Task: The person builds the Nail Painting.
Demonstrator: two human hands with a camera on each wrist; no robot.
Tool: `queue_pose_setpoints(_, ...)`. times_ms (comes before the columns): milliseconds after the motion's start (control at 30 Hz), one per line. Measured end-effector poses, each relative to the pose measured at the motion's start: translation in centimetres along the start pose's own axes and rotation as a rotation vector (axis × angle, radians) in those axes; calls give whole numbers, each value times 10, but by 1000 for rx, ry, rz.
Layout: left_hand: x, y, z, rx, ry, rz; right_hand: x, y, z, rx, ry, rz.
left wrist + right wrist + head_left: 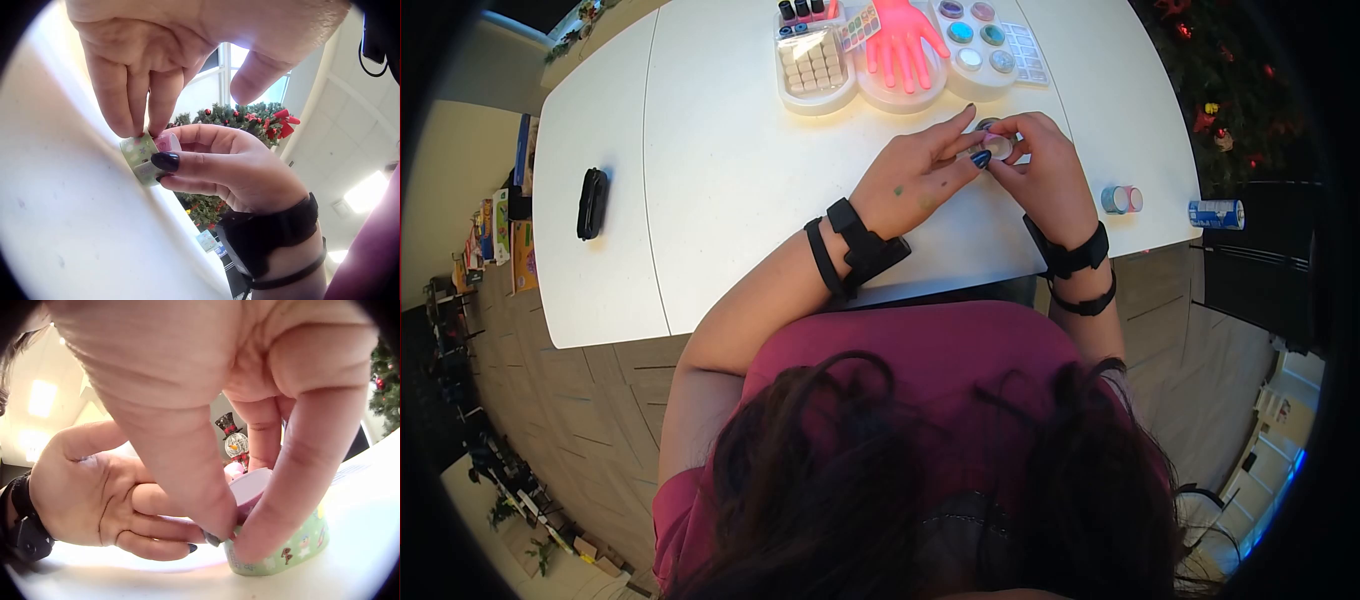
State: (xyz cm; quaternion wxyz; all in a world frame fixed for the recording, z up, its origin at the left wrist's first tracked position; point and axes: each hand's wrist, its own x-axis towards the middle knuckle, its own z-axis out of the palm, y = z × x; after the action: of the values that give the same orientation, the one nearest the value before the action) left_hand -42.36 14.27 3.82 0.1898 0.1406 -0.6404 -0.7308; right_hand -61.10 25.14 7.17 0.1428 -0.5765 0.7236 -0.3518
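At your one o'clock, your right hand point(1048, 168) clamps a pink tape roll point(166, 144) between thumb and fingers; your left hand's point(908, 178) extended fingers touch the green patterned tape roll point(292, 551) beside it. Two other rolls point(1117, 201) sit toward four o'clock.

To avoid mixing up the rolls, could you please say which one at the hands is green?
The patterned roll at the fingertips of the left hand: its side is green; the neighbouring roll is pink.
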Motion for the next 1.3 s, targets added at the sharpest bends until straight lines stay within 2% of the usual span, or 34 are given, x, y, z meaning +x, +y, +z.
queue_pose_setpoints(767,0,-2,1,-53,13,-14,0,-6,-1,-87,9,6)
queue_pose_setpoints(833,-1,1,1,-34,28,-20,0,-12,-4,-4,9,105)
queue_pose_setpoints(933,0,0,-1,-1,31,-15,-2,-13,-7,132,-1,139)
queue_pose_setpoints(1300,0,2,-2,9,73,5,-4,-8,3,169,88,122)
